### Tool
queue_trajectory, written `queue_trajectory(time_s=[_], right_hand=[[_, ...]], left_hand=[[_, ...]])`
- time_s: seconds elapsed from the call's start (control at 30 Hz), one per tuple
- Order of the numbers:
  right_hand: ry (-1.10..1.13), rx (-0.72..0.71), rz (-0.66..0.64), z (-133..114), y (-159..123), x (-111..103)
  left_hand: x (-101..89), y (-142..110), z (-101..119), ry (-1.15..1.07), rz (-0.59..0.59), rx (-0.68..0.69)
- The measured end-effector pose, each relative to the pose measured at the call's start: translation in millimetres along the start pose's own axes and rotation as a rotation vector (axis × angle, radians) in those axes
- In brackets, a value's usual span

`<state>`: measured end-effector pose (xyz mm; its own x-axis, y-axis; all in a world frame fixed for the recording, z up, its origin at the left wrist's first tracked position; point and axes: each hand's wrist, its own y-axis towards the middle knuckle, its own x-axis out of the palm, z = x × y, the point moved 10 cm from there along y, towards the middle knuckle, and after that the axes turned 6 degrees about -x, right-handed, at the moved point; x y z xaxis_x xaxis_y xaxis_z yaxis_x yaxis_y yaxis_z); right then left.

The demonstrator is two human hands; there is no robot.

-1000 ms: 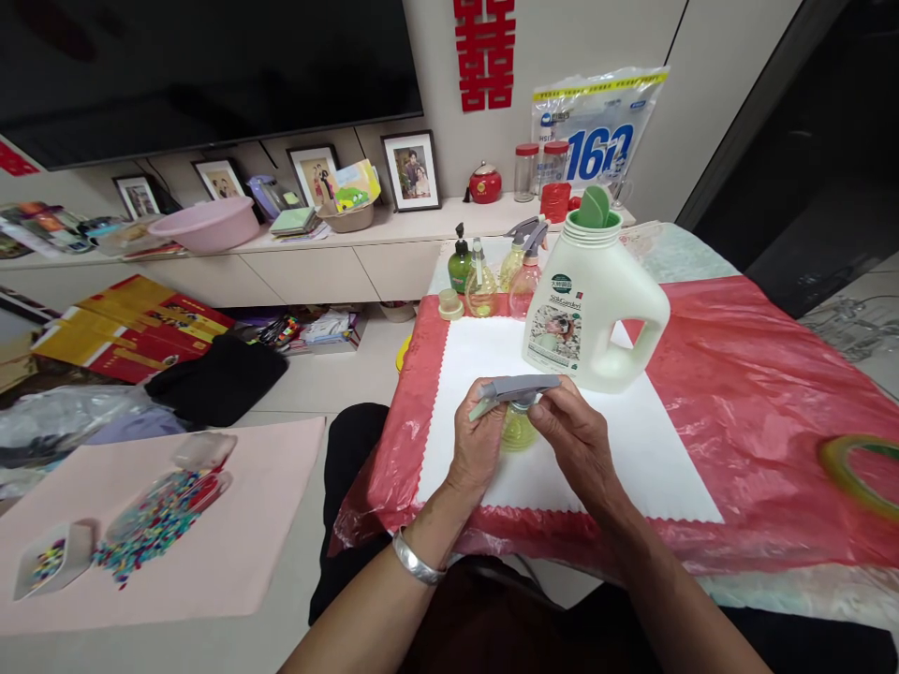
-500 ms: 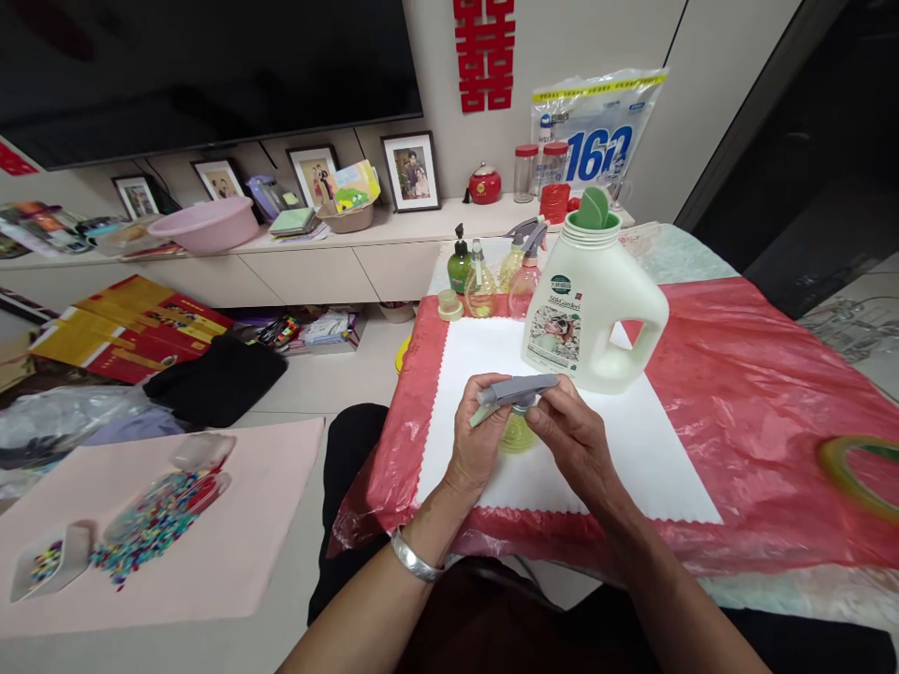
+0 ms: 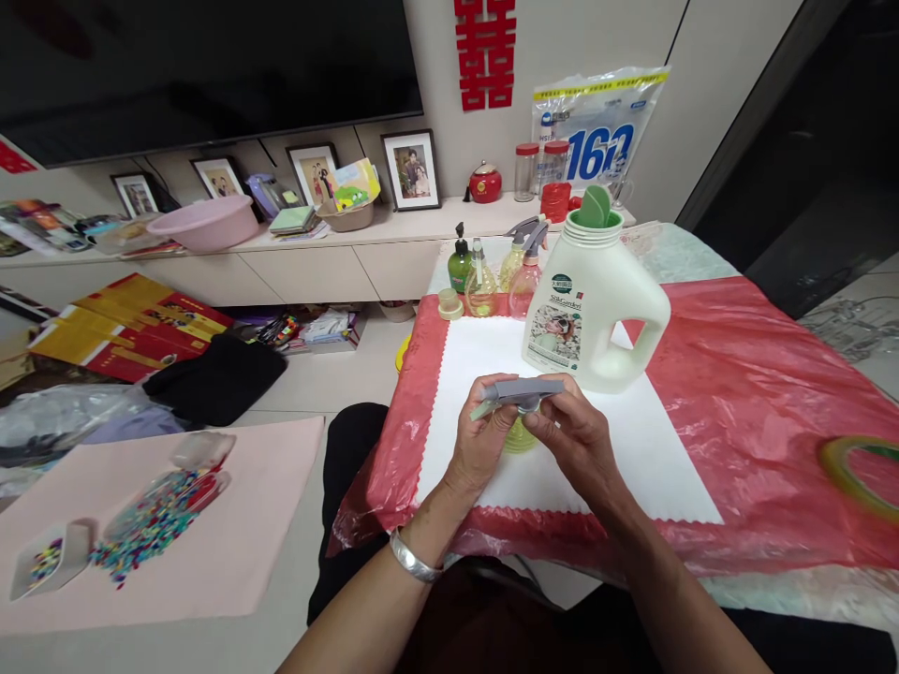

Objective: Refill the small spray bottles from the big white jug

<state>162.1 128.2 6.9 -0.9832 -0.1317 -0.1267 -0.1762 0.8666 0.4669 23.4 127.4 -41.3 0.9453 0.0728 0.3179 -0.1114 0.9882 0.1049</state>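
A yellow-green spray bottle (image 3: pixel 520 436) stands on the white sheet (image 3: pixel 464 374), with a grey spray head (image 3: pixel 523 389) on top. My left hand (image 3: pixel 481 435) is closed around the left side of the spray head, by its pale trigger. From the right, my right hand (image 3: pixel 572 431) pinches the head and its collar. Fingers cover much of the bottle's neck, so I cannot tell whether the head is fully seated. Just behind my hands stands a large cream detergent jug (image 3: pixel 596 300) with a green scoop-shaped piece (image 3: pixel 595 208) in its mouth.
Behind, by the jug, are a green pump bottle (image 3: pixel 460 260), a yellowish spray bottle (image 3: pixel 481 285), a pink one (image 3: pixel 524 283) and a small cup (image 3: pixel 449 304). Tape (image 3: pixel 861 473) lies on the red plastic cover (image 3: pixel 744 393). Colourful beads (image 3: pixel 151 529) are spread at left.
The spray head has turned slightly between my fingers and now sits more level. Both hands have shifted a little to the right; the things around them stay put.
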Motion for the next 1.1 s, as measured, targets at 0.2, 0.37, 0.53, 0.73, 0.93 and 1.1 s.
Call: queue_trajectory(time_s=[0.2,0.37,0.53,0.73,0.93,1.1], right_hand=[[0.011,0.005,0.133,3.2,-4.6,-4.7],[-0.019,0.012,-0.029,0.4,-1.6,4.7],[-0.022,-0.032,-0.021,-3.5,-0.9,0.4],[-0.084,-0.041,0.115,-3.4,-3.5,-3.7],[-0.052,-0.006,-0.042,-2.1,-2.1,4.6],[-0.055,-0.041,0.068,-4.2,-3.7,-2.2]], left_hand=[[1.7,-2.0,5.2,0.028,0.015,0.011],[-3.0,-1.7,6.8,0.058,0.054,0.045],[0.2,-2.6,10.0,0.076,0.047,0.042],[3.7,-4.0,5.4,0.023,0.010,0.001],[0.2,-2.2,4.6,0.022,0.059,-0.019],[1.3,-4.5,4.5,0.014,0.072,-0.037]])
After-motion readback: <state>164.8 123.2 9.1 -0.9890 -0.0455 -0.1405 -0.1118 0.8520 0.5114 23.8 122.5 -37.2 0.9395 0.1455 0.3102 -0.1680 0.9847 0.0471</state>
